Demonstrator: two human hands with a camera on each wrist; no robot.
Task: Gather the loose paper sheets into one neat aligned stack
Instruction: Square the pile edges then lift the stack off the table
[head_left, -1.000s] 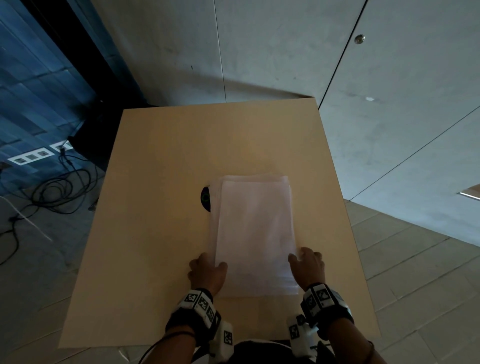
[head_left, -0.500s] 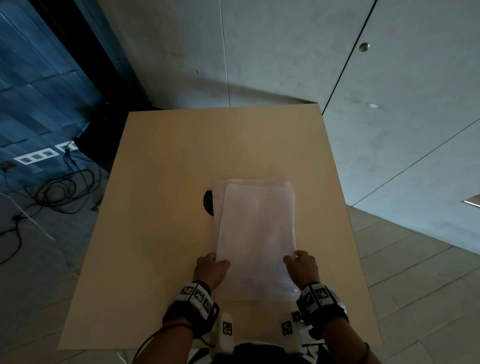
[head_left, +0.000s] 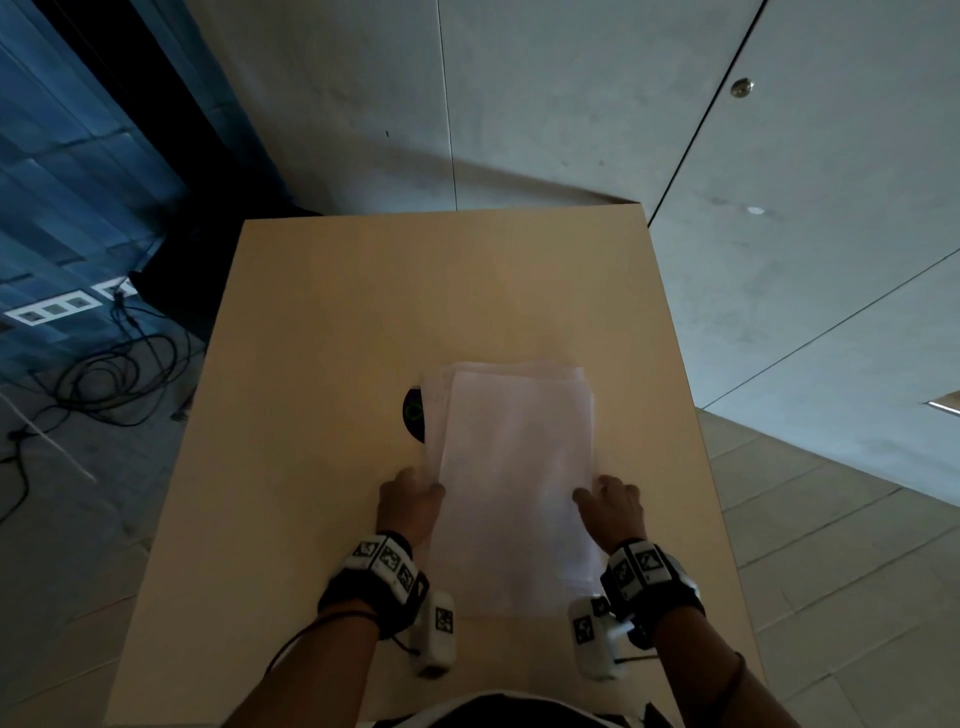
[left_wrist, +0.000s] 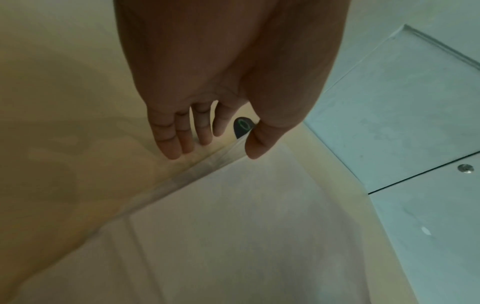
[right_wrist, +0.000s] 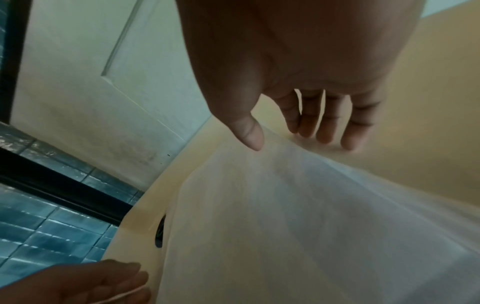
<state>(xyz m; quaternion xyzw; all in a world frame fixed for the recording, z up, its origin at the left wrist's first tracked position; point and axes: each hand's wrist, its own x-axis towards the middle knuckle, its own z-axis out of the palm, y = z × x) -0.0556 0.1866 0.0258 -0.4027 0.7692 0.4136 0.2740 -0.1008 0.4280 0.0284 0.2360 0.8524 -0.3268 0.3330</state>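
The paper sheets (head_left: 514, 488) lie lengthwise on the near half of the light wooden table (head_left: 322, 364), white, with no print that can be read on them; the only markings anywhere are the black-and-white square tags on the wrist bands (head_left: 387, 558), which carry patterns, not words. The pile is not yet square: the top sheet sits a little to the right, and a strip of lower sheets shows along its left and far edges. The left hand (head_left: 410, 501) is at the pile's left edge, thumb laid on top of the sheets and the other fingers reaching down at the edge toward the table, fairly straight and slightly apart in the left wrist view; whether they grip the paper cannot be told. The right hand (head_left: 613, 506) sits at the right edge in the same way, thumb on the paper, fingers loosely extended past the edge toward the tabletop. A black round disc with a green ring (head_left: 414, 413) lies partly under the pile's far left corner. Bare tabletop runs left, right and beyond the sheets. The table's far edge meets a grey concrete wall (head_left: 571, 104); cables (head_left: 104, 379) lie on the floor to the left.
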